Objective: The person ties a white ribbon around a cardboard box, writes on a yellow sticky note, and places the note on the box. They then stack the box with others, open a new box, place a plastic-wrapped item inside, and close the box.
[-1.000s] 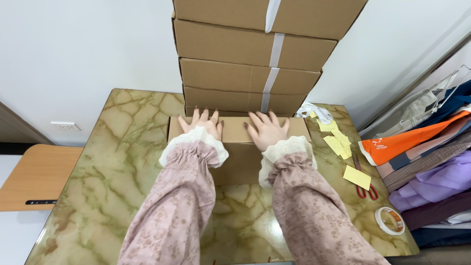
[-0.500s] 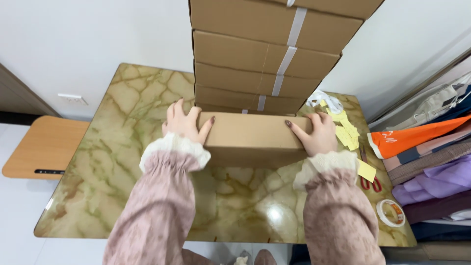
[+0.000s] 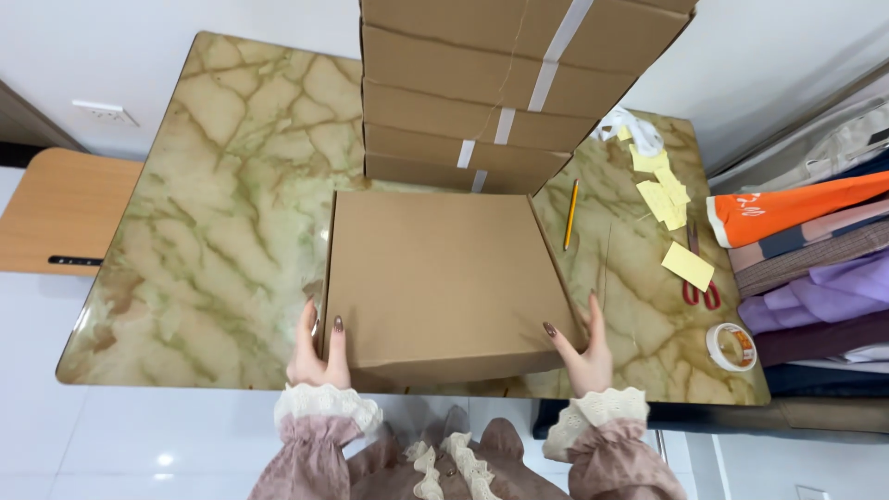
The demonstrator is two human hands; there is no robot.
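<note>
A: Location of flat cardboard box (image 3: 444, 278)?
B: On marble counter (image 3: 222, 213), near edge, just before stacked taped boxes (image 3: 500, 83).
A: Grip state?
B: Left hand (image 3: 317, 356) and right hand (image 3: 585, 352) clamped on box's near corners.

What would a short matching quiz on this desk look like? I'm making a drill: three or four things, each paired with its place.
Things:
1. pencil
2. scissors
3. tape roll
4. flat cardboard box

Places:
A. between both hands
B. near the table's right front corner
C. just right of the box stack
D. beside a yellow note

Pairs: 1-C, 2-D, 3-B, 4-A
</note>
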